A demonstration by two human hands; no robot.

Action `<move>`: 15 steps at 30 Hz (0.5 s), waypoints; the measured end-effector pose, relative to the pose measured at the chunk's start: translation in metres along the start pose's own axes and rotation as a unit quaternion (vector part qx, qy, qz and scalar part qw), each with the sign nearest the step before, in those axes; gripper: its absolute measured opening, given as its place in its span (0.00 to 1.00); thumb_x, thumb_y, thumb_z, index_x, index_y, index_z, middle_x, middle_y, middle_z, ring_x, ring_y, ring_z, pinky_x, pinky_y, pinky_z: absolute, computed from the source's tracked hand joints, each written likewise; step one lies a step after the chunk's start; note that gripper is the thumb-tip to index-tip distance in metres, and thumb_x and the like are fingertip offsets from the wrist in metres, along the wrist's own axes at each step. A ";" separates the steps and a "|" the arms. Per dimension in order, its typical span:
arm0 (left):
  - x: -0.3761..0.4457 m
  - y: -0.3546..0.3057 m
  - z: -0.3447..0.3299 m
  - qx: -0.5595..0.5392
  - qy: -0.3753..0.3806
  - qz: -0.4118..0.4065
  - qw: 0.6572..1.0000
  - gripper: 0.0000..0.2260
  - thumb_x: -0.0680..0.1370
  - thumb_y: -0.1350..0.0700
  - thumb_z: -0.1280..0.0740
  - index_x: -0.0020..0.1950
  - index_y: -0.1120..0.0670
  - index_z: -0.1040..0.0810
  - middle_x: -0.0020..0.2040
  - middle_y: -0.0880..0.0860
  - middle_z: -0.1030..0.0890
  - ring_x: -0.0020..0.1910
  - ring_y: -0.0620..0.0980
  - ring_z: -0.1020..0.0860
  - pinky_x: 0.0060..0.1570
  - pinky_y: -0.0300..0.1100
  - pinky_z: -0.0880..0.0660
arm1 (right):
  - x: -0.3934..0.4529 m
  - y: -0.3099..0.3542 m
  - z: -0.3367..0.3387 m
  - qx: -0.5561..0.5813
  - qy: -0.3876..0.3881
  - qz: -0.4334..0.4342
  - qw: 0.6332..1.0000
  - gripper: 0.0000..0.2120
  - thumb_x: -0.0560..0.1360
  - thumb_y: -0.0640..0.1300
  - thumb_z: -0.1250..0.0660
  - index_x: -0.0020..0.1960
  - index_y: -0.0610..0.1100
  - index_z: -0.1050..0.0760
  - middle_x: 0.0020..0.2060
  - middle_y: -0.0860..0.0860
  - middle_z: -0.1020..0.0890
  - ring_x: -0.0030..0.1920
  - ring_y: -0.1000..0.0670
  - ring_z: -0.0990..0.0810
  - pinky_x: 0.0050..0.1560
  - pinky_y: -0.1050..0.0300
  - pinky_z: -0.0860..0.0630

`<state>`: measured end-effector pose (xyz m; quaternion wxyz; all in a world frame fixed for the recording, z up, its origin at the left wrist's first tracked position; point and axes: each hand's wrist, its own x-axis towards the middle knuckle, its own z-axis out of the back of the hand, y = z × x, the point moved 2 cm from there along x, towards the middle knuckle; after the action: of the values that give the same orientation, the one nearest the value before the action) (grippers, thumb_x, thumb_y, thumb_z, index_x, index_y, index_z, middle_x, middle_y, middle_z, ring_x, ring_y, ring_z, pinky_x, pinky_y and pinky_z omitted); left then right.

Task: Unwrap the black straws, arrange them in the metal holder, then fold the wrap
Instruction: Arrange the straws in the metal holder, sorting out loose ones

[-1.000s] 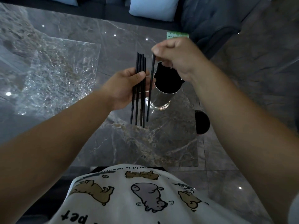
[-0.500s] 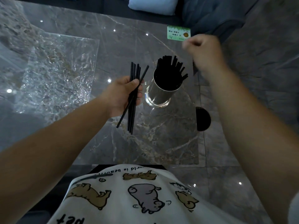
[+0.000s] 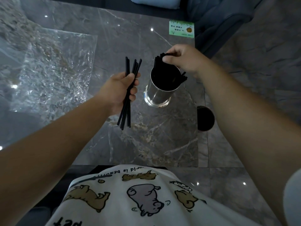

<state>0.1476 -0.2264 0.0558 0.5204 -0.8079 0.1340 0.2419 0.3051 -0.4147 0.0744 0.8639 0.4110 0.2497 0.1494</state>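
Observation:
My left hand grips a small bundle of several black straws, fanned out, just left of the metal holder. The shiny holder stands upright on the marble table and is packed with black straws. My right hand hovers over the holder's far rim. Its thumb and curled fingers pinch the tips of the standing straws. The clear crinkled wrap lies spread flat on the table at the left, apart from both hands.
A green card lies at the table's far right corner. A dark round object sits beside the table's right edge. A dark sofa with a light blue cushion runs behind the table. Tiled floor is on the right.
My right hand dropped its single straw into the holder, swung away to the right, then came back down onto the straw tips. My left hand's bundle tilted slightly.

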 end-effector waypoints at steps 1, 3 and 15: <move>0.001 0.001 0.000 0.001 0.001 -0.001 1.000 0.10 0.83 0.56 0.43 0.55 0.57 0.23 0.37 0.48 0.25 0.30 0.43 0.30 0.29 0.36 0.33 | 0.000 -0.001 0.001 -0.001 -0.009 0.001 1.000 0.10 0.72 0.50 0.27 0.51 0.48 0.20 0.47 0.50 0.16 0.49 0.52 0.17 0.57 0.51 0.21; 0.002 0.001 -0.001 -0.003 0.005 -0.002 1.000 0.10 0.83 0.56 0.43 0.55 0.57 0.23 0.37 0.48 0.25 0.30 0.43 0.30 0.29 0.36 0.33 | 0.000 -0.003 0.005 0.006 -0.018 0.005 1.000 0.08 0.73 0.48 0.28 0.50 0.47 0.19 0.45 0.49 0.16 0.46 0.52 0.18 0.56 0.49 0.21; 0.010 0.000 -0.005 -0.026 0.001 0.000 1.000 0.09 0.83 0.56 0.43 0.56 0.57 0.24 0.37 0.48 0.24 0.30 0.43 0.30 0.29 0.36 0.32 | -0.007 -0.016 0.016 0.092 -0.032 -0.012 0.995 0.11 0.78 0.40 0.38 0.48 0.52 0.19 0.46 0.52 0.16 0.49 0.53 0.18 0.50 0.57 0.20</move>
<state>0.1570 -0.2309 0.0521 0.4990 -0.8215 0.1277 0.2446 0.3092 -0.4381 0.0730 0.8317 0.4905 0.2391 0.1023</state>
